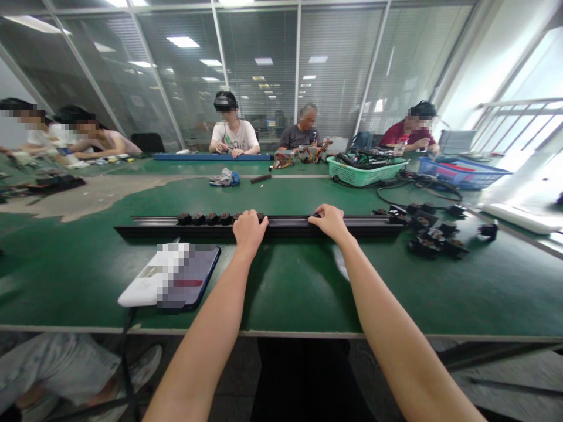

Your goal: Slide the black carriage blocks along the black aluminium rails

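A long black metal rail (pixel 272 227) lies across the green workbench in front of me. Several small dark round parts (pixel 204 218) stand in a row on its left half. My left hand (pixel 250 230) curls over the rail just right of that row. My right hand (pixel 329 221) grips the rail further right, its fingertips beside a small dark part. A loose heap of black parts (pixel 431 237) lies past the rail's right end. Left of my arms sits a white-and-dark flat device (pixel 176 275), partly blurred out.
Across the green bench (pixel 299 305), co-workers (pixel 233 126) sit with wiring and circuit parts. A green basket of cables (pixel 367 173), a blue crate (pixel 461 173) and a crumpled cloth (pixel 225 177) stand beyond the rail. Black cables trail on the right. The bench's near edge runs just below my forearms.
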A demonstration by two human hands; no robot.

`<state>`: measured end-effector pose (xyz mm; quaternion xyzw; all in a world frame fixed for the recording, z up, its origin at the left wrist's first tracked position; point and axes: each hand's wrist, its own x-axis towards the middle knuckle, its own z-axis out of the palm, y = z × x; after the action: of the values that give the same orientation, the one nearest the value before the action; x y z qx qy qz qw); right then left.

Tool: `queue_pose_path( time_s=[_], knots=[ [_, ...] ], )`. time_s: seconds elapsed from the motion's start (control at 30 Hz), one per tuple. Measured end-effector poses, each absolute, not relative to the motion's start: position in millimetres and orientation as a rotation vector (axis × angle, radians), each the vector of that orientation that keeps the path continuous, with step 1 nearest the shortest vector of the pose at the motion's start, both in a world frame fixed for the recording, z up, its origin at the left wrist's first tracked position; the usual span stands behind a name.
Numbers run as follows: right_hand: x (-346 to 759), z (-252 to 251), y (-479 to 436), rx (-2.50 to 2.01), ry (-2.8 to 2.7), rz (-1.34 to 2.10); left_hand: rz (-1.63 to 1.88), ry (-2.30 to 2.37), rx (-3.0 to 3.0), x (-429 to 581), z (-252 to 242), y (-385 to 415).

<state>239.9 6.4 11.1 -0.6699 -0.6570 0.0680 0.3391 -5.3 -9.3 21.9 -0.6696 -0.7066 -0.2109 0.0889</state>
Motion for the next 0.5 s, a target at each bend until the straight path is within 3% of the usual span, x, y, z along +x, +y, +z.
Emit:
queue_pose_path(
  time_s=[0.5],
  knots=[
    [241.3,9.6,7.5,-1.773,-1.694,0.136,-0.638,-2.109,-1.996,-5.7,20.9,-8.5]
  ],
)
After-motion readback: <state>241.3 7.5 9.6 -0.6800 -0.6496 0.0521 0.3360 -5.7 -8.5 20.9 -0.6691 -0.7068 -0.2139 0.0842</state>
